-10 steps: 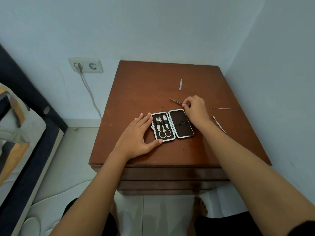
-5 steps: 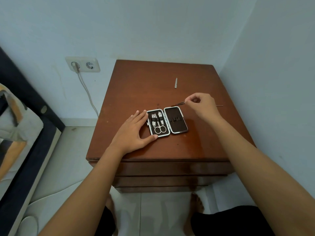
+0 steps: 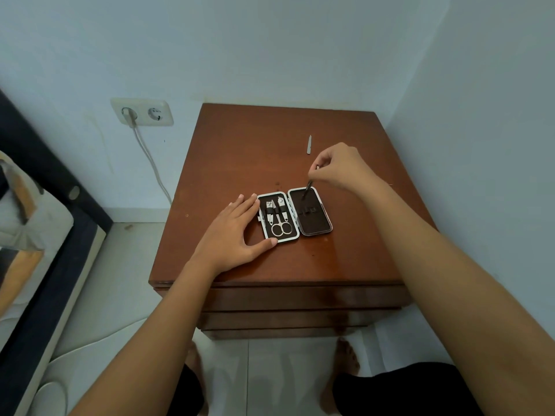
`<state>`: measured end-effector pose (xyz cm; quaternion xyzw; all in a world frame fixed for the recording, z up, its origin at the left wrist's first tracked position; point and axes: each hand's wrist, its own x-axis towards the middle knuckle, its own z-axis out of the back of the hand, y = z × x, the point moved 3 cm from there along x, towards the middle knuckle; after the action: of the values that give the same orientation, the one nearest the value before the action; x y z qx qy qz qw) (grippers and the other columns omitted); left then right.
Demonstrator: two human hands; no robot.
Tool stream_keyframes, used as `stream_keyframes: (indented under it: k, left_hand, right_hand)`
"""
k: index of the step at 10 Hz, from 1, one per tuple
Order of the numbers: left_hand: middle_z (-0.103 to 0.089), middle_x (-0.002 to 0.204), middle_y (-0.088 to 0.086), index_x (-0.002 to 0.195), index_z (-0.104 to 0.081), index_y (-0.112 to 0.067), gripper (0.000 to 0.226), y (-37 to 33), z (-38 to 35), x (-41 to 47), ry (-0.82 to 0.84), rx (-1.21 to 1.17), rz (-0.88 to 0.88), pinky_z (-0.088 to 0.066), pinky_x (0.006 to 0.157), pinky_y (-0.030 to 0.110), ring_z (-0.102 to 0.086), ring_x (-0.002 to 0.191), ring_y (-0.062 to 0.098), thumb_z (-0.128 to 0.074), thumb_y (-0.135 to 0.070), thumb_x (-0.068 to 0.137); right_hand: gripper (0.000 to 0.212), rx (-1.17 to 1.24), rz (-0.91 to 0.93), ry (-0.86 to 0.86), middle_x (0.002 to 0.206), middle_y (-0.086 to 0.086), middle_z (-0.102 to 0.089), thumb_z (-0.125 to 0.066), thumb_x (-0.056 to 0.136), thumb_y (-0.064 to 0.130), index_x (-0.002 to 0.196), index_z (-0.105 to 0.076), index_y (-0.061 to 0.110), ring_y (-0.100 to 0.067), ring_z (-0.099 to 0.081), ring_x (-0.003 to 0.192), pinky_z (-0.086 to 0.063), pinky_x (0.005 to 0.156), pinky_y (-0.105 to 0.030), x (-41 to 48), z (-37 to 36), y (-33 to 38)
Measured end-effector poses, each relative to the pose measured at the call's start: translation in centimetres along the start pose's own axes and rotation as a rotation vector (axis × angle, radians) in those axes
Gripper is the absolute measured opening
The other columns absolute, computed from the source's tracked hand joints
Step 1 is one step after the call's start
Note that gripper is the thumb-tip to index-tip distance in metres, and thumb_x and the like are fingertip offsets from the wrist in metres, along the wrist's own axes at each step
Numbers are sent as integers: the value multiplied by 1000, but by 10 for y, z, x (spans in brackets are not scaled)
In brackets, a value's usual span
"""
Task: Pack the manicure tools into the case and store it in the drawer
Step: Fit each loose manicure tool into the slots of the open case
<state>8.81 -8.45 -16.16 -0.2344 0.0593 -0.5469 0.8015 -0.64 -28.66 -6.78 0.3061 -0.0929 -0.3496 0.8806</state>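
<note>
Head view: at 9 o'clock of the bench, the left hand lies flat with fingers spread. Its thumb and fingertips touch the left edge of the open case, so the case cannot slide. The case sits near the middle of the bench. Its left half holds scissors and two more tools under elastic loops, and its right half is empty. At 1 o'clock of the case, the right hand pinches a thin metal tool by its upper end, with the tip pointing down into the right half. At 12 o'clock a small file lies loose on the bench. I judge these tools light, stiff, smooth and slippery, so a fingertip pinch near one end suits best. The case seems rigid and light; hold it by its long edges.
</note>
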Motion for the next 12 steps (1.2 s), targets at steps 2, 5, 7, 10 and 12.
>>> stream_keyframes:
  k: [2,5,7,10,12]
  left_hand:
    - [-18,156,-6,147,-24,-16,101,1,-1,1,-6,-5,-1,-3,114,23,-9,145,12,-38,-78,69]
    - [-20,156,-5,147,-25,-17,101,0,-1,2,-12,-22,4,-4,114,24,-10,144,11,-38,-78,68]
    - [-20,156,-6,147,-25,-17,100,1,0,0,-14,-25,7,-5,115,25,-10,144,11,-39,-78,68]
    - [-20,156,-6,147,-25,-17,100,1,-2,0,-15,-9,3,-5,115,25,-10,144,11,-40,-78,69]
    - [-21,156,-5,147,-26,-16,101,0,-1,0,-18,-11,6,-4,114,23,-11,144,11,-40,-78,68]
  right_hand:
    - [12,71,54,-40,78,2,-61,-68,81,24,86,-71,13,-13,-52,84,-42,71,-17,13,-22,-2]
    - [19,241,64,-94,72,-3,-71,-69,79,14,96,-65,22,-24,-65,90,-53,86,-42,5,-33,-22]
    - [23,369,87,-137,79,-10,-65,-70,79,7,101,-65,14,-19,-64,73,-60,69,-26,5,-34,-24]
    - [33,-98,148,12,105,-7,-61,-66,84,25,115,-65,12,-18,-53,92,-41,83,-25,-3,-42,-35]
    - [44,-250,344,9,137,-6,-48,-53,92,27,132,-49,8,-22,-37,128,-30,110,-35,-34,-52,-41]
